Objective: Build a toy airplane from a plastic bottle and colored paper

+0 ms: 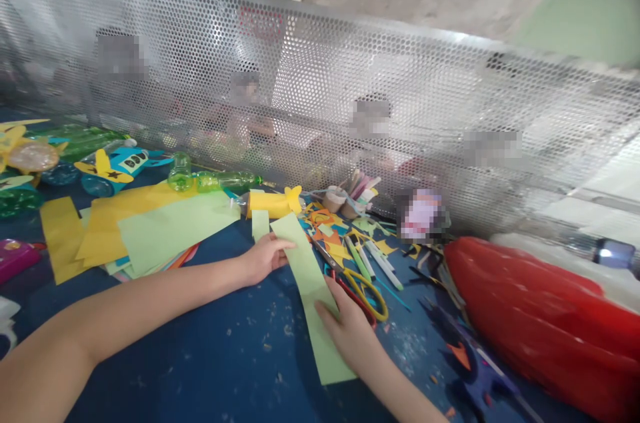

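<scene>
A long pale green paper strip (309,286) slants above the blue tabletop between my hands. My left hand (267,256) pinches its left edge near the far end. My right hand (345,323) grips the strip's right edge lower down, thumb on top. Just beyond the far end lies a plastic bottle wrapped in yellow paper (270,203), with a small green paper piece (261,224) in front of it. Scissors with yellow handles (367,290) rest to the right of the strip, partly over a red-handled pair, whose blades are partly hidden.
Stacked yellow and green paper sheets (175,230) lie at left, below bottle planes (120,166). Markers (383,263) and paper scraps (330,230) sit right of centre. A blue glue gun (483,370) and red plastic bag (540,310) occupy the right. A perforated metal screen (320,76) stands behind.
</scene>
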Motion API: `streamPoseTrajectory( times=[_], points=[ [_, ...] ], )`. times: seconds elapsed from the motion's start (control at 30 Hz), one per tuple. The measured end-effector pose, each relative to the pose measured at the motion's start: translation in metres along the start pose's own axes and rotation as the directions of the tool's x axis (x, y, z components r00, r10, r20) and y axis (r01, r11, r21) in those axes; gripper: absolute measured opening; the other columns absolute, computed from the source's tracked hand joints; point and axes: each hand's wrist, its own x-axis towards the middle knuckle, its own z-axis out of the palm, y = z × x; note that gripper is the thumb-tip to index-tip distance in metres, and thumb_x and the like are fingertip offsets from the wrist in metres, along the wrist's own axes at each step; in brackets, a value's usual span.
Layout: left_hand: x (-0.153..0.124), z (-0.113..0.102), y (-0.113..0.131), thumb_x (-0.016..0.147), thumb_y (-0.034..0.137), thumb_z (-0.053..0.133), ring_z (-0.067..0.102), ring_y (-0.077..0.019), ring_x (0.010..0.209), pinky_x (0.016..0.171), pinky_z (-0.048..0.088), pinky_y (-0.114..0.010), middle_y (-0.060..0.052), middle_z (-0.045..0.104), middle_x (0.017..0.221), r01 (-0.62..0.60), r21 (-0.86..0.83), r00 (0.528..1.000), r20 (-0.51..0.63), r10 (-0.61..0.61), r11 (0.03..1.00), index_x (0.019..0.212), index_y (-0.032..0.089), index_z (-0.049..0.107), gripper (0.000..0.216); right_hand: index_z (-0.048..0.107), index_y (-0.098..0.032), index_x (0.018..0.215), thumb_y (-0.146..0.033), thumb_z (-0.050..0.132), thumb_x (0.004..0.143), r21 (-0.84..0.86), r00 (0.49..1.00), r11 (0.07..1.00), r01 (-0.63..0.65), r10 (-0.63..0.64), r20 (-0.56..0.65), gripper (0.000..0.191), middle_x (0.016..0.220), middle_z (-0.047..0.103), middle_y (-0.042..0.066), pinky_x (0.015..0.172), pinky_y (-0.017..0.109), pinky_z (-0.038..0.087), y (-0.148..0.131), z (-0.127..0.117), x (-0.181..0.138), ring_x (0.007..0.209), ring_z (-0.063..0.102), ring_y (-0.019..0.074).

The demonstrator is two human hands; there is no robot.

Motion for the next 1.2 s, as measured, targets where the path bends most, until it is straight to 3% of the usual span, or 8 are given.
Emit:
streamPoseTrajectory(
  times=[0.33,0.43,0.57,0.67,0.77,0.93,1.07,1.2],
  points=[
    [0.003,-0.002,0.000,0.084,0.014,0.049,0.067,-0.0169,0.069,0.066,0.054,-0.027,-0.009,0.071,0.083,0.009,-0.105,0.996,-0.088,-0.019,0.994,0.097,0.012,0.060,0.016,0.053,-0.017,0.114,-0.037,0.048,0.078,0.005,0.999,1.000,-0.007,0.007,-0.038,0.042,0.106,0.066,0.010,0.086,0.035,0.048,-0.002,-0.004,0.001,0.101,0.061,0.0251],
    [0.004,-0.002,-0.001,0.087,0.021,0.048,0.067,-0.0159,0.065,0.062,0.054,-0.026,-0.008,0.070,0.084,-0.011,-0.130,0.992,-0.125,-0.005,0.991,0.100,0.014,0.057,0.017,0.060,-0.017,0.094,-0.044,0.047,0.079,0.053,0.997,0.997,-0.059,0.061,-0.041,0.033,0.082,0.068,0.007,0.071,0.031,0.050,-0.007,-0.006,0.003,0.079,0.064,0.0239],
    [0.006,-0.002,-0.003,0.090,0.026,0.045,0.066,-0.0144,0.064,0.060,0.053,-0.025,-0.007,0.070,0.085,-0.013,-0.134,0.986,-0.164,-0.010,0.991,0.102,0.015,0.056,0.020,0.056,-0.019,0.070,-0.047,0.045,0.080,0.208,0.994,0.972,-0.108,0.101,0.046,0.031,0.053,0.050,-0.002,0.044,0.024,0.038,-0.009,-0.008,0.006,0.048,0.049,0.0149],
    [0.008,-0.003,-0.004,0.091,0.030,0.042,0.067,-0.0157,0.069,0.065,0.053,-0.026,-0.009,0.070,0.086,0.027,-0.137,0.986,-0.160,-0.049,0.990,0.101,0.012,0.058,0.026,0.058,-0.018,0.087,-0.043,0.049,0.078,0.345,0.992,0.931,-0.121,0.102,0.073,0.027,0.055,0.048,-0.004,0.043,0.022,0.035,-0.007,-0.013,0.010,0.048,0.045,0.0127],
    [0.010,-0.006,-0.004,0.091,0.034,0.040,0.067,-0.0175,0.071,0.069,0.053,-0.027,-0.010,0.070,0.080,0.044,-0.112,0.993,-0.103,-0.056,0.993,0.103,0.011,0.057,0.031,0.050,-0.018,0.116,-0.038,0.050,0.078,0.378,0.996,0.922,-0.087,0.072,0.053,0.043,0.060,0.051,-0.005,0.044,0.021,0.034,-0.005,-0.023,0.014,0.048,0.043,0.0116],
    [0.007,-0.008,-0.002,0.091,0.035,0.037,0.069,-0.0211,0.074,0.076,0.051,-0.033,-0.008,0.069,0.071,0.016,-0.019,0.999,0.040,-0.015,1.000,0.113,0.014,0.048,0.033,0.060,-0.015,0.112,-0.037,0.047,0.075,0.236,0.984,0.967,-0.100,0.130,-0.119,0.045,0.072,0.059,0.003,0.045,0.023,0.035,0.004,-0.051,0.024,0.049,0.044,0.0120],
    [0.005,-0.006,-0.003,0.088,0.035,0.040,0.068,-0.0204,0.072,0.075,0.050,-0.032,-0.008,0.069,0.071,0.035,0.063,0.992,0.122,-0.043,0.997,0.099,0.013,0.055,0.029,0.056,-0.018,0.122,-0.035,0.047,0.075,0.084,0.907,0.990,-0.109,0.134,-0.400,0.051,0.081,0.063,0.005,0.047,0.025,0.038,0.019,-0.072,0.039,0.050,0.045,0.0126],
    [0.008,-0.008,-0.008,0.084,0.040,0.046,0.067,-0.0192,0.067,0.068,0.049,-0.029,-0.007,0.068,0.068,0.010,0.159,0.983,0.178,-0.038,0.987,0.090,0.013,0.058,0.030,0.053,-0.018,0.125,-0.035,0.051,0.075,0.074,0.839,0.997,-0.023,0.060,-0.541,0.053,0.094,0.064,0.008,0.061,0.029,0.046,0.031,-0.085,0.061,0.064,0.055,0.0162]
  ],
)
